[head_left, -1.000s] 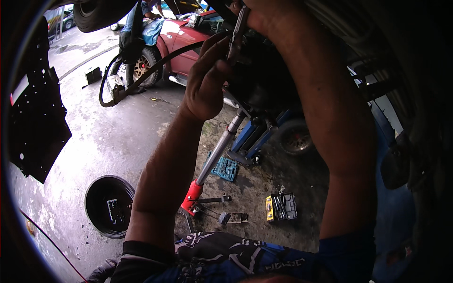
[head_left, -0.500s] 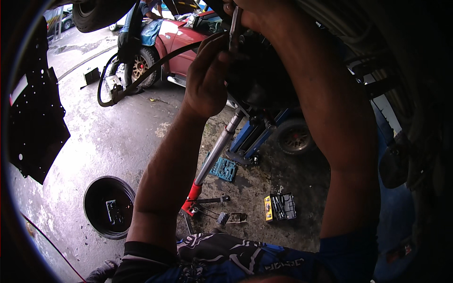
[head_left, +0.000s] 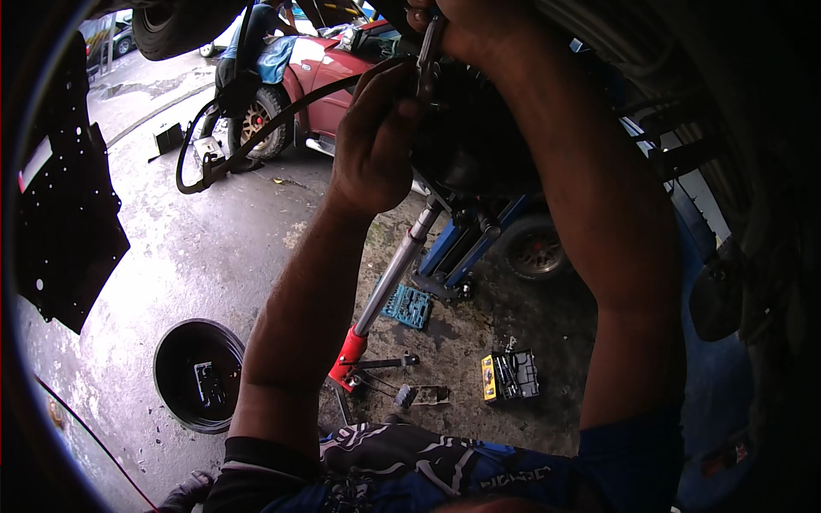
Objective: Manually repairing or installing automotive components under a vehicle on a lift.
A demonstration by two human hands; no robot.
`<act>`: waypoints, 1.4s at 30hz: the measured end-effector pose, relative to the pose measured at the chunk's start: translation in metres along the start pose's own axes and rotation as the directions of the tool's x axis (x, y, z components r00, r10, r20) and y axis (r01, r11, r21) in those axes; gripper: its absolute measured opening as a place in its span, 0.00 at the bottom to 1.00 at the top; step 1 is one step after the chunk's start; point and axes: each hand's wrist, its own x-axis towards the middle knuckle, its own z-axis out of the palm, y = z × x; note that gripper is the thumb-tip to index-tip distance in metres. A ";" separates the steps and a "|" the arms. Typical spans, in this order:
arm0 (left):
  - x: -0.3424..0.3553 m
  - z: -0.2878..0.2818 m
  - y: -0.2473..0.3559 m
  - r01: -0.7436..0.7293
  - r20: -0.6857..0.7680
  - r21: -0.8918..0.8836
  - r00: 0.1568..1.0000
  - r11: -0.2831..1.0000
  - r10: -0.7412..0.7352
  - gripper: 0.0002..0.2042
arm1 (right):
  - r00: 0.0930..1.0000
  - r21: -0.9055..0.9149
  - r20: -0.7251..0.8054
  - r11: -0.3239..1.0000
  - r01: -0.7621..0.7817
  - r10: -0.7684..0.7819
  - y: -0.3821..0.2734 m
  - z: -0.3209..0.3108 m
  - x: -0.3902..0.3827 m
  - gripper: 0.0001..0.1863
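"Where's the tool?"
"Above the jack, long axis near upright, between the hands."
"Which is nearer?"
"Left hand, curled, at its lower end; right hand by its top. Whether either grips, I can't tell."

Shirt: short-sleeved, black and blue. Front: pale curved stripes on black ground, blue panels, pale lettering toward right sleeve. Left side of front: blue patch broken by dark marks. Left sleeve: black, plain hem. Right sleeve: dark blue, plain hem. Forearms: bare below hems. Left hand, right hand: bare.
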 end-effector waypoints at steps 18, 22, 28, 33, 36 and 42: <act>0.002 -0.011 0.009 -0.117 0.115 0.182 0.989 0.976 0.097 0.25 | 0.609 -0.480 0.283 0.441 0.759 -0.741 -0.014 0.019 -0.061 0.08; 0.004 -0.007 0.019 -0.150 0.098 0.216 0.986 0.965 0.131 0.25 | 0.598 -0.431 0.301 0.454 0.780 -0.742 -0.015 0.014 -0.071 0.09; 0.005 -0.010 0.001 -0.116 0.088 0.100 0.990 0.988 0.108 0.24 | 0.748 -0.511 0.206 0.583 0.632 -0.630 -0.028 0.026 -0.070 0.10; 0.004 -0.003 0.011 -0.076 0.048 0.126 0.996 0.989 0.070 0.23 | 0.955 -0.567 0.090 0.774 0.282 -0.283 -0.035 0.014 -0.025 0.15; 0.004 0.002 0.009 0.012 0.047 0.056 0.999 0.998 -0.014 0.23 | 1.000 -0.358 -0.002 0.934 0.015 -0.017 -0.020 0.008 -0.002 0.15; 0.008 -0.004 0.008 0.097 0.027 0.002 0.995 0.995 -0.097 0.21 | 0.983 -0.601 0.170 0.783 0.161 -0.072 -0.049 0.010 -0.032 0.14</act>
